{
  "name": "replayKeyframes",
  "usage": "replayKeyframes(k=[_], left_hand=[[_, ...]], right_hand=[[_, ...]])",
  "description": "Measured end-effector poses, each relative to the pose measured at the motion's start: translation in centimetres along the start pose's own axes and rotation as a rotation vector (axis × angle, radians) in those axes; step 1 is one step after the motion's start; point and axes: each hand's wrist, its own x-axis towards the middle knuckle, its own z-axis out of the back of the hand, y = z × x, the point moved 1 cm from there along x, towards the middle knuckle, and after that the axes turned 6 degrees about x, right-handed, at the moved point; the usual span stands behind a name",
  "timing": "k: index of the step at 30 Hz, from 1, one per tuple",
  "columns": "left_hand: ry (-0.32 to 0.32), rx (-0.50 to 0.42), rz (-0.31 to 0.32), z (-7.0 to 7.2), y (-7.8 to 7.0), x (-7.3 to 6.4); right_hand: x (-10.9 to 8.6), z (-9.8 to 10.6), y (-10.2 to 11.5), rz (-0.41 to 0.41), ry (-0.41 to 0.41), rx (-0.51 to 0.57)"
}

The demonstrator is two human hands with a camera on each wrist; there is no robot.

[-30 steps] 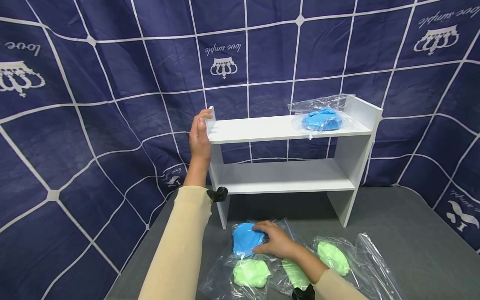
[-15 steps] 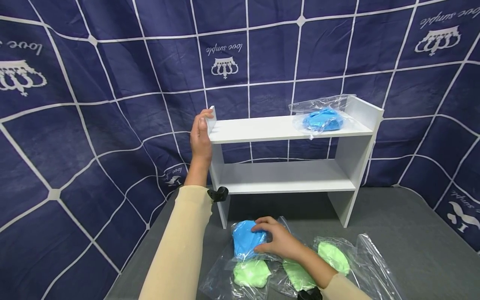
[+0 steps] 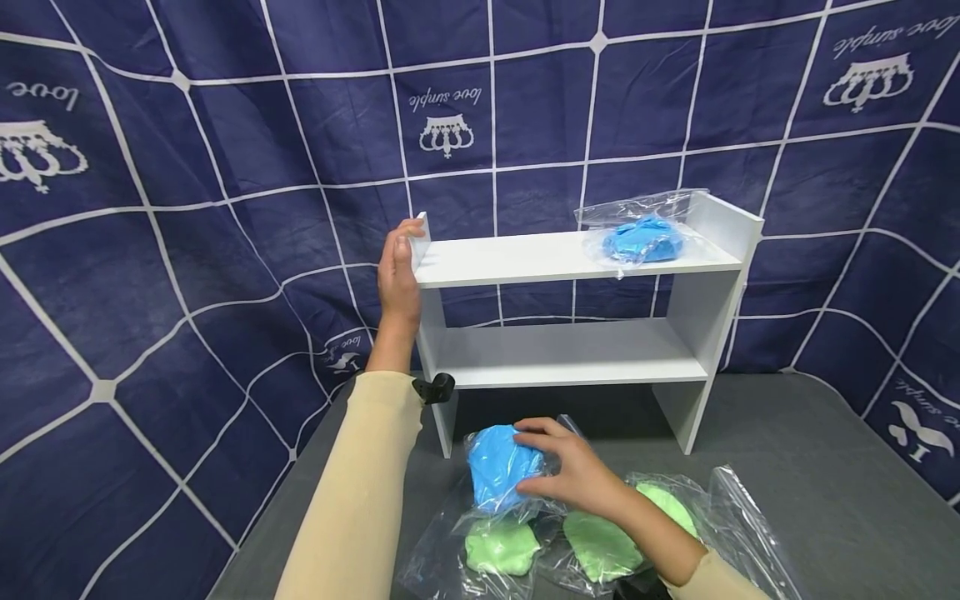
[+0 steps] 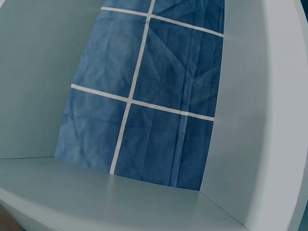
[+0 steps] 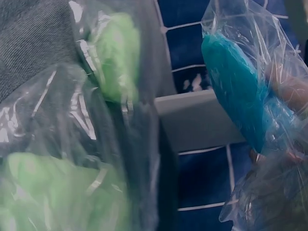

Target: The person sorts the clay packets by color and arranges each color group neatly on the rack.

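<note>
My left hand (image 3: pixel 398 271) grips the upper left side panel of a white two-tier shelf (image 3: pixel 573 354), fingertips over its edge. In the left wrist view the shelf's inner panels (image 4: pixel 240 110) fill the frame. Thumb and fingers of my right hand (image 3: pixel 573 471) pinch a clear plastic bag holding a soft blue lump (image 3: pixel 501 467), in front of the shelf. The right wrist view shows this blue lump (image 5: pixel 236 86) tilted in its bag, fingers (image 5: pixel 291 91) partly behind the plastic. A second bagged blue lump (image 3: pixel 643 240) lies on the top tier, at the right.
Several clear bags with pale green lumps lie on the grey surface (image 3: pixel 810 467): one green lump (image 3: pixel 501 547) at the left, another (image 3: pixel 600 542) below my right wrist, a third (image 3: pixel 667 504) partly behind the forearm. A navy gridded curtain (image 3: pixel 540 100) hangs behind the shelf.
My right hand has drawn the bagged blue lump slightly up and to the right, uncovering more of the middle green lump. My left hand keeps its place on the shelf.
</note>
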Motion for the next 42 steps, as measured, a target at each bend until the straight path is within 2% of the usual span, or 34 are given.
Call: replayKeyframes(k=[11,21,28,33,39,42], left_hand=[[0.01,-0.013,-0.011,-0.1,-0.2,0.0],[0.0,-0.007,-0.043,0.1,0.1,0.1],[-0.005,-0.011,-0.039,-0.1,0.2,0.2],[-0.01,-0.016,-0.038,-0.1,0.2,0.2],[-0.003,0.002,-0.029,-0.1,0.1,0.0],[-0.008,-0.002,-0.027,-0.2,-0.4,0.0]], right_hand=[[-1.3,2.8,3.5,0.118,-0.09,-0.052],[-1.3,5.6,8.0,0.349,-0.187,-0.188],[-1.3,7.9,11.8,0.365,-0.25,-0.22],[-0.8,9.3,14.4,0.403,-0.284,-0.21],[0.8,10.4,17.5,0.584,-0.371,-0.207],[2.2,11.2,18.6,0.61,-0.409,-0.222]])
